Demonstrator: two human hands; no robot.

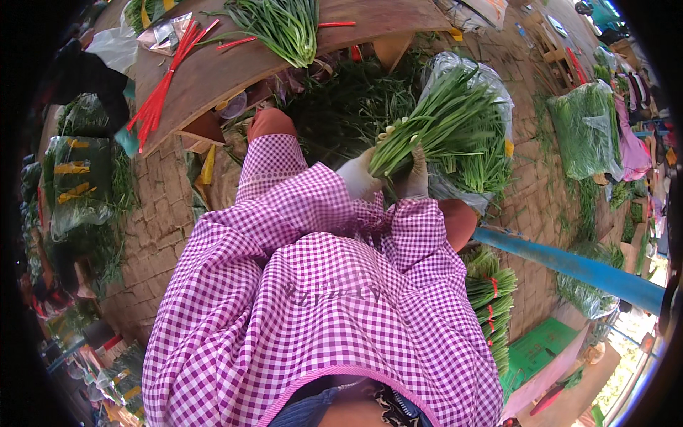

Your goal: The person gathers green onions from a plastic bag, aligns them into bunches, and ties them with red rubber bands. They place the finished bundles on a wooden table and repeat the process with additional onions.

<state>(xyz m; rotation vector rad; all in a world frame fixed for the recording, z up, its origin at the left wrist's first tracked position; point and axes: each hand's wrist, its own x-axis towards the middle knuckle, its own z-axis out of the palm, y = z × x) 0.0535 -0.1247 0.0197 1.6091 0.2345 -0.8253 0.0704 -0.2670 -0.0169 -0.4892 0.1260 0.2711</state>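
Note:
My gloved left hand (pixel 360 173) and my gloved right hand (pixel 417 175) are together in front of my lap, both around a loose bunch of green chives (pixel 448 115). Pale fingertips of the left glove show over the top of the bunch. The long leaves fan out to the upper right, over an open clear plastic bag (pixel 493 88) with more cut chives (pixel 477 171) in it. On the wooden table (pixel 368 42) ahead, another chive bunch (pixel 291 29) lies across a red tie strip (pixel 336 24). A bundle of red tie strips (pixel 169 80) rests to its left.
Loose leaves (pixel 352 101) cover the ground under the table. Red-tied chive bundles (pixel 491 304) are stacked by my right side, near a blue metal bar (pixel 571 267) and a green box (pixel 544 347). Bagged greens (pixel 584 128) stand farther right. A person's dark sleeve (pixel 96 80) is at left.

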